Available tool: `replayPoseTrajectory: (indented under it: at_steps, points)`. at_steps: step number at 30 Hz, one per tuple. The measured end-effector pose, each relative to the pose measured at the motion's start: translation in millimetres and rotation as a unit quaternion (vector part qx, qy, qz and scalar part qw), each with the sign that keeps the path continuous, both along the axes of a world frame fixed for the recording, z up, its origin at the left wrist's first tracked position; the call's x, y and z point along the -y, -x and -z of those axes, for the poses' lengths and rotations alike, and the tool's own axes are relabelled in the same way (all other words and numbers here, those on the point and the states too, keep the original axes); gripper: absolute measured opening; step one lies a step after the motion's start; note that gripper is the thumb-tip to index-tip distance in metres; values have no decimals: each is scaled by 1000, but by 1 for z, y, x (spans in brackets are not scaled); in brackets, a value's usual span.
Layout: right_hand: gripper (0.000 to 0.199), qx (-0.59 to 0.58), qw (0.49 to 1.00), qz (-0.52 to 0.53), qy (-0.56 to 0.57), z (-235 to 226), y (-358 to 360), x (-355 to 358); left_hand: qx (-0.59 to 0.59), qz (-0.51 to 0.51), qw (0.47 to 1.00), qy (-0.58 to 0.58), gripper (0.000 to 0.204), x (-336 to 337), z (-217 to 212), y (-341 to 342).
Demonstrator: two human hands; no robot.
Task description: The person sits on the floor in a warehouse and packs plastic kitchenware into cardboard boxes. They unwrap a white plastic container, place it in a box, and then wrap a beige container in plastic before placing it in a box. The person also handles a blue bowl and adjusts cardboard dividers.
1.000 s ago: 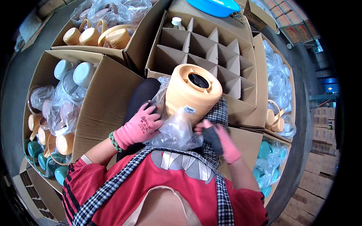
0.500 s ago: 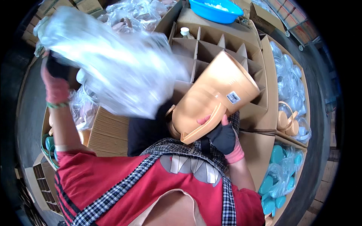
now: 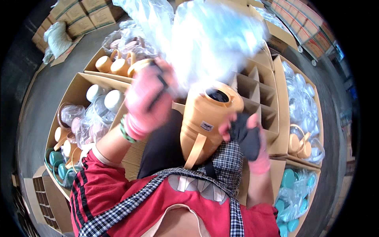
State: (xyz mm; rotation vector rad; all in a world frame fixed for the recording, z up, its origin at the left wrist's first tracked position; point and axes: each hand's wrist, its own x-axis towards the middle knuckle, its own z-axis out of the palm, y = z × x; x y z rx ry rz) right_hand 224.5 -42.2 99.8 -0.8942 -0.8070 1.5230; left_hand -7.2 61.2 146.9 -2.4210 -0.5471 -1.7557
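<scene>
A warehouse space with a grey floor [image 3: 92, 46] surrounds the seated person, and beyond the left grip [image 3: 150, 98], toward the upper left, stand stacked cartons [image 3: 89, 21] and a pale sack [image 3: 59, 39]. Past the right grip [image 3: 245, 136], at the upper right, a wheeled trolley [image 3: 302, 29] carries reddish boxes. The left grip, gloved in pink and black and blurred, is raised and holds the edge of a clear plastic bag [image 3: 217, 43], which billows ahead of it and away to its right. Just below that bag, between the two grips, a peach jug [image 3: 197, 114] rests at the person's lap, its round recessed end upward, its handle [image 3: 196, 151] toward the body and a white label [image 3: 206, 126] on its side. The right grip is half spread, thumb apart from the fingers, close beside the jug; whether it touches cannot be told. Left of the left grip, a carton holds white-bottomed containers [image 3: 103, 96] and, nearer the body, teal containers [image 3: 57, 158]. Ahead of the right grip lies a divided carton [image 3: 254, 93]; to its right are plastic-wrapped containers [image 3: 302, 100].
</scene>
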Motion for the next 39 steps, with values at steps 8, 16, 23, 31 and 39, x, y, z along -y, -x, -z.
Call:
replayPoseTrajectory:
  at_steps: [8,16,23,31,39]
  points:
    - [38,175,947,253,-90,-24,-4,-44,-340,154,912,172,41,-8,22,-18]
    - [59,265,902,-99,-327,-17,-16,-11,259,347,568,700,46,-140,27,9]
    - [40,60,990,73,-103,-5,-68,-69,-61,282,749,597,24,-140,30,-65]
    - [23,280,842,436,-151,-30,-89,-45,178,-48,982,45,7,-91,-18,-51]
    - [18,234,930,244,-146,-55,-1,-72,-218,289,920,152,29,-16,11,-72]
